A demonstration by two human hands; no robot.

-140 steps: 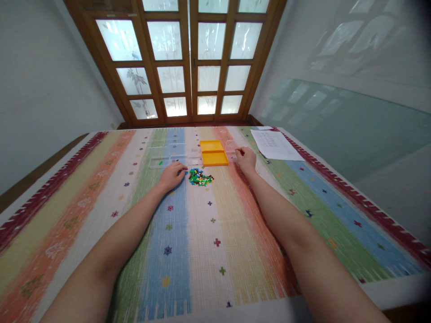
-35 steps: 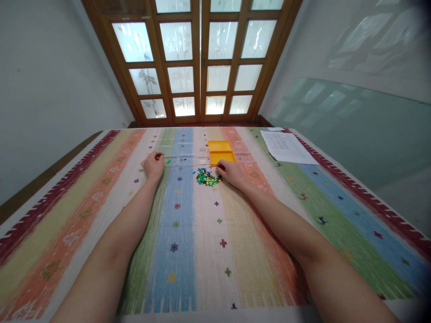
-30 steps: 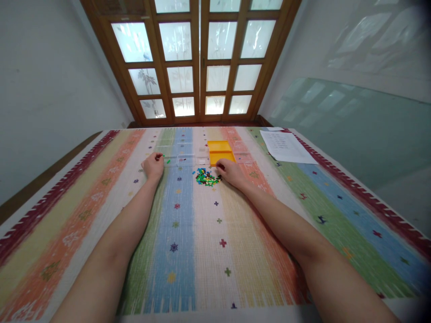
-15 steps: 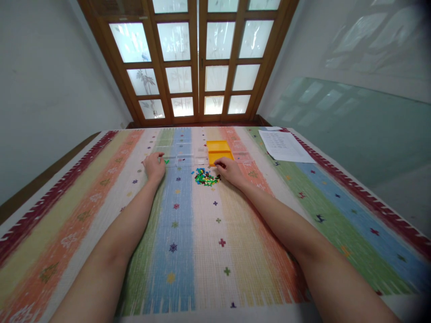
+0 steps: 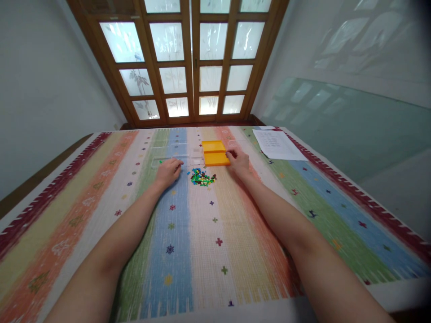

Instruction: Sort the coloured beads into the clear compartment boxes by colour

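My left hand point(image 5: 170, 171) is over the near edge of the clear plastic boxes, its fingers bent together and pointing right. Whatever its fingertips hold, if anything, is too small to make out. At the right side of the open yellow box point(image 5: 215, 159), my right hand point(image 5: 239, 162) has thumb and fingers pinched; a dark spot shows at the tips, but I cannot tell what it is. Between the hands lies a pile of tiny toy bricks point(image 5: 201, 179), green, blue, yellow, white and dark. A green piece point(image 5: 160, 162) is in the left clear box point(image 5: 155, 164).
Another small clear box point(image 5: 196, 161) stands left of the yellow one, and more clear plastic point(image 5: 234, 144) is behind my right hand. A printed sheet point(image 5: 278, 144) lies at the back right. The striped tablecloth point(image 5: 205, 251) covers the table.
My left hand has moved right, away from the green piece, which stays in the left clear box. My right hand has shifted from the pile's edge to the yellow box's right side.
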